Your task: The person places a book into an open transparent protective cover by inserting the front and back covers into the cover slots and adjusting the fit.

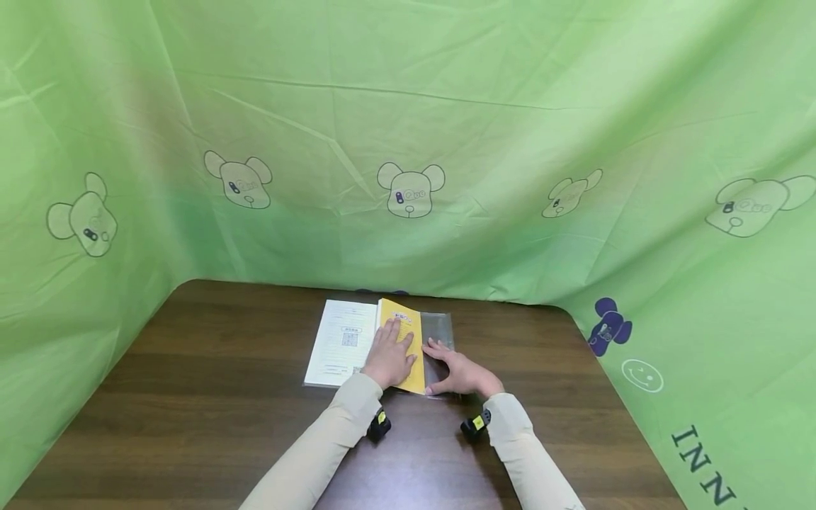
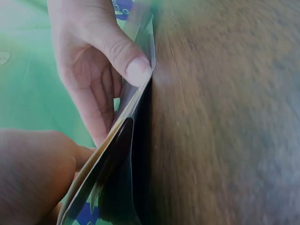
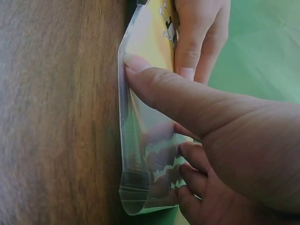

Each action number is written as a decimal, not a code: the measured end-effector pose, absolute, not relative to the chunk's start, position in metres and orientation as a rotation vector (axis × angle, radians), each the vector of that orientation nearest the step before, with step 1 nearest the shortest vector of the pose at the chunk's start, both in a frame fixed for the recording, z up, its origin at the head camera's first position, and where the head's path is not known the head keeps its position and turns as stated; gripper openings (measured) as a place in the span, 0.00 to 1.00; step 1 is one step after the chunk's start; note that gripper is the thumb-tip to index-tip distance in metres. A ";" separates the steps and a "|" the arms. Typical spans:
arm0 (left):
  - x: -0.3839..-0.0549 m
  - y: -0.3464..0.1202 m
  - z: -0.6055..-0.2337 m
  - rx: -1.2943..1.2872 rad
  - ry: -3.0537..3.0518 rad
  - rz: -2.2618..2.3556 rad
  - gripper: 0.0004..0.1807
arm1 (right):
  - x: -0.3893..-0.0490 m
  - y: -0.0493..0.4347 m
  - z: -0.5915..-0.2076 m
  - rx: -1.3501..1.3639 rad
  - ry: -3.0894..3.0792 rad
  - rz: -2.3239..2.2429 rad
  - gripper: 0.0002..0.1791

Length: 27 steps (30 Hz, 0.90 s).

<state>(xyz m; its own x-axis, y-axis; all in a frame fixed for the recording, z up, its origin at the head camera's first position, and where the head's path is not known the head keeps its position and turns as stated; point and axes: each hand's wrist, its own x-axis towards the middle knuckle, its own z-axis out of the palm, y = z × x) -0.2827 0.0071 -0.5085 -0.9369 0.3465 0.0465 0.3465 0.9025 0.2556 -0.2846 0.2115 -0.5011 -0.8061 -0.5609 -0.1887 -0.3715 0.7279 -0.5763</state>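
An open book [image 1: 341,341] lies on the table with a white printed page on the left and a yellow cover [image 1: 401,316] on the right. My left hand [image 1: 390,358] rests on the yellow cover, fingers spread. A clear plastic book cover [image 1: 437,327] extends past the yellow cover's right edge. Over this plastic is my right hand [image 1: 462,373], its thumb and fingers wide apart. In the right wrist view, its thumb [image 3: 140,70] touches the cover's near edge, and its other fingers lie against the clear plastic [image 3: 136,154].
The brown wooden table [image 1: 223,397] runs back to a green cloth backdrop [image 1: 306,234] with printed bear heads. This cloth also hangs along the left and right sides. Black wrist cameras [image 1: 379,426] are strapped below both hands.
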 end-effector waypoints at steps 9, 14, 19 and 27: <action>-0.281 0.010 -0.505 0.553 3.066 0.425 0.29 | -0.285 0.211 -0.499 -0.727 2.575 -0.779 0.50; -0.282 0.012 -0.507 0.538 3.064 0.436 0.30 | -0.284 0.211 -0.498 -0.743 2.574 -0.775 0.50; -0.282 0.013 -0.508 0.552 3.066 0.444 0.30 | -0.283 0.211 -0.497 -0.740 2.579 -0.774 0.50; -0.286 -0.002 -0.504 0.625 3.001 0.810 0.30 | -0.284 0.210 -0.496 -0.736 2.588 -0.749 0.50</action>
<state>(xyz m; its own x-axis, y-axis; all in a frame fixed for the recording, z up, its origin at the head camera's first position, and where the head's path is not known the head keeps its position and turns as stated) -0.2859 -0.0023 -0.5044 -0.9219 0.3656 0.1283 0.3805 0.7918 0.4778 -0.2835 0.2098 -0.4965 -0.8052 -0.5652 -0.1795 -0.3819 0.7258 -0.5721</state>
